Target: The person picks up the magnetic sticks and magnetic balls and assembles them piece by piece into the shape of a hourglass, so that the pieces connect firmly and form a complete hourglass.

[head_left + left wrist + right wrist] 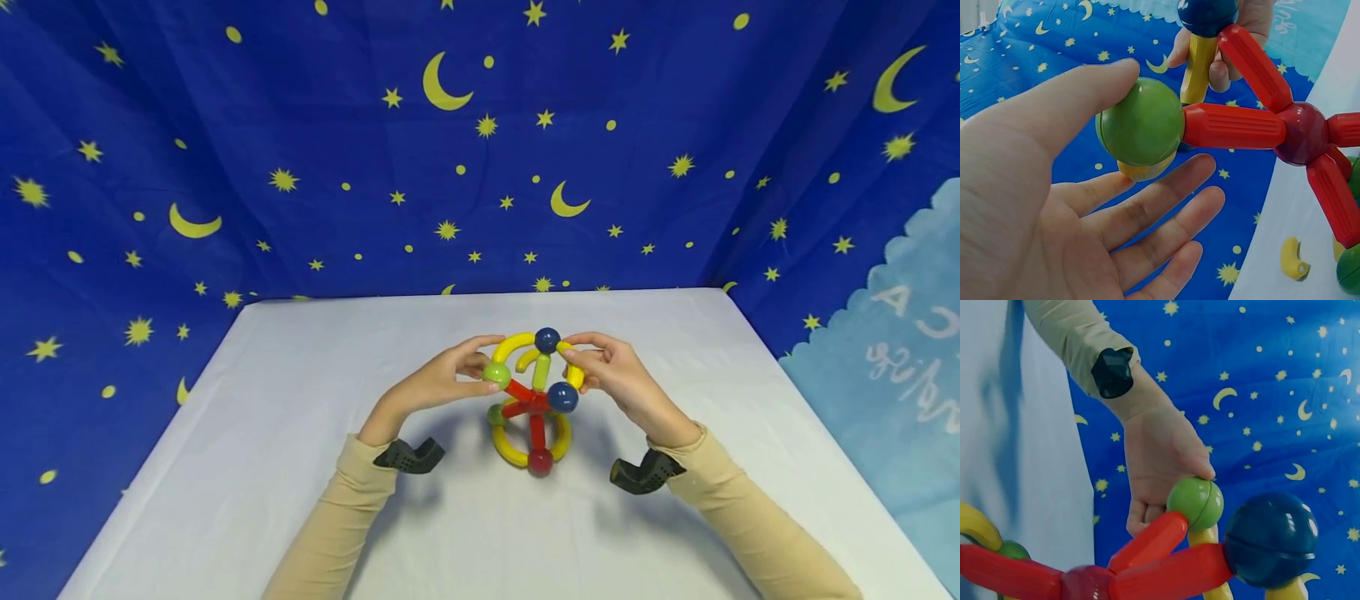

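Observation:
A construction of coloured balls and rods stands in the middle of the table, red rods meeting at a dark red ball (1300,133). My left hand (431,379) pinches the light green ball (1141,122) on its upper left, thumb on top and index finger beneath; the other fingers are spread. With thumb and fingers my right hand (630,379) grips the yellow curved rod (576,371) between two dark blue balls, the nearer blue ball (562,397) and the farther blue ball (547,340). Another red ball (540,462) is at the base, beside lower yellow arcs.
A loose yellow curved rod (1294,257) lies on the white tabletop (300,500) behind the construction. A blue curtain (337,142) with moons and stars surrounds the back and sides. Black wrist mounts (411,456) stick out from both sleeves.

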`<action>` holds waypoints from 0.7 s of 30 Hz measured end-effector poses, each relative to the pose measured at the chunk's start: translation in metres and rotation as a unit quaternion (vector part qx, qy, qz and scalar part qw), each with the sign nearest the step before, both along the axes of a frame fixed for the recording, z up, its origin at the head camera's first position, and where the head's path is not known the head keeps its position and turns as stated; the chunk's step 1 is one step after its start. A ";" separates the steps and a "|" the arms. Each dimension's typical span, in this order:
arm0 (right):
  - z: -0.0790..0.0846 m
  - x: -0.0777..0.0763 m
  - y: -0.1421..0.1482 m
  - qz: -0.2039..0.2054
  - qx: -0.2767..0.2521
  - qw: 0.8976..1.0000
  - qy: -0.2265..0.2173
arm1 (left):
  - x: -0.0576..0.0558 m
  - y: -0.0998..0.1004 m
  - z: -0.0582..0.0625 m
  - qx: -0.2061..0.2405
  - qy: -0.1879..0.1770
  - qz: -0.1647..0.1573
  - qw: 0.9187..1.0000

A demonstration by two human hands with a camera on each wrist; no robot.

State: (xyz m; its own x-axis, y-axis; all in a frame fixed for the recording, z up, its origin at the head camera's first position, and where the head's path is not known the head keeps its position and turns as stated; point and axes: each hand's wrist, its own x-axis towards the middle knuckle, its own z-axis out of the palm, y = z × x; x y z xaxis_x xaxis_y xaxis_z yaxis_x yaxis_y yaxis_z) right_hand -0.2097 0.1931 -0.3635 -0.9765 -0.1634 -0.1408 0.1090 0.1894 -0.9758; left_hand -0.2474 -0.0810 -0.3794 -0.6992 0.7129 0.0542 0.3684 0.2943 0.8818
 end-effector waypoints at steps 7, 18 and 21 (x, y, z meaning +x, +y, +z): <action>-0.009 -0.003 0.000 -0.023 -0.016 1.000 0.014 | -0.002 -0.001 -0.001 -0.003 -0.004 -0.003 1.000; -0.059 -0.076 0.009 0.015 0.107 0.991 0.075 | -0.001 -0.003 0.001 -0.006 -0.004 0.002 1.000; -0.064 -0.086 0.003 0.043 0.117 0.989 0.078 | 0.000 -0.002 0.001 -0.009 -0.003 0.000 1.000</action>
